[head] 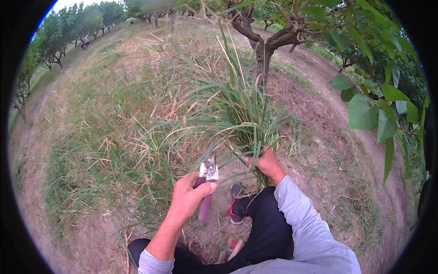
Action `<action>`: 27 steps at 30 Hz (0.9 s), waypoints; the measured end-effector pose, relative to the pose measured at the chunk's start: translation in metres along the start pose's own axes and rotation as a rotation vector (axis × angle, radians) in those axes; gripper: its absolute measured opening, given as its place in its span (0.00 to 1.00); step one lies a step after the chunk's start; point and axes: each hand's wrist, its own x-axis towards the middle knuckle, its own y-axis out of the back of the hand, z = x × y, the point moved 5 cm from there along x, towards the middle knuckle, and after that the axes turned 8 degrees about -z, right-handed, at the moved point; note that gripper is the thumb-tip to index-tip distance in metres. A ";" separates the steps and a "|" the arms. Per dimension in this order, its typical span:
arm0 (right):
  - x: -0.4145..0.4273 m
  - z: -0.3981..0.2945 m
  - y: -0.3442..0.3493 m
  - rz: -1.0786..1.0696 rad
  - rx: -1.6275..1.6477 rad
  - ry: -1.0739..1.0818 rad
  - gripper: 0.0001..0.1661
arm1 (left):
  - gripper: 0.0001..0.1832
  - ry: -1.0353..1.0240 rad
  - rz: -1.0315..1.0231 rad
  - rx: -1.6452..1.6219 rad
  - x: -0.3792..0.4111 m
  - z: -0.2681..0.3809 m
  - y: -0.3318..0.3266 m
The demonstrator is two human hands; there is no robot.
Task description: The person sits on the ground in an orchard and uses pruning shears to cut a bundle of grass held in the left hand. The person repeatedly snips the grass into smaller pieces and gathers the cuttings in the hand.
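My left hand [191, 193] is closed around the handles of pruning shears [208, 185], whose handles are purple and whose metal blades point up and away from me. To its right, my right hand [267, 162] grips a thick bundle of long green grass [246, 116] low down, near my raised knee. The blades of grass fan out upward and to the left, and a few droop over the tips of the shears. Cut ends or stems of the bundle hang below my right hand, beside my shoe [237, 205].
A tree trunk [263, 63] stands just ahead, with leafy branches [364, 111] overhanging the right side. Grass and dry straw [113, 147] cover the ground at left. A dirt path [318, 72] runs along the right. A person [85, 42] is far off at upper left, among rows of trees.
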 end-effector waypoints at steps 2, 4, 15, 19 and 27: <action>0.003 -0.006 0.001 0.010 -0.040 0.007 0.20 | 0.20 0.012 0.010 0.008 -0.003 -0.001 0.001; 0.005 -0.007 0.010 0.056 -0.066 -0.001 0.21 | 0.19 0.018 -0.002 -0.045 -0.003 -0.001 -0.004; -0.006 -0.070 0.084 -0.015 0.053 -0.156 0.32 | 0.19 0.024 -0.058 -0.119 -0.006 0.001 -0.015; -0.031 -0.088 0.100 -0.122 0.025 -0.308 0.34 | 0.21 0.040 -0.091 -0.118 -0.007 -0.001 -0.018; -0.116 -0.067 0.054 -0.495 0.227 -0.487 0.50 | 0.23 0.157 -0.160 -0.143 -0.009 -0.008 -0.035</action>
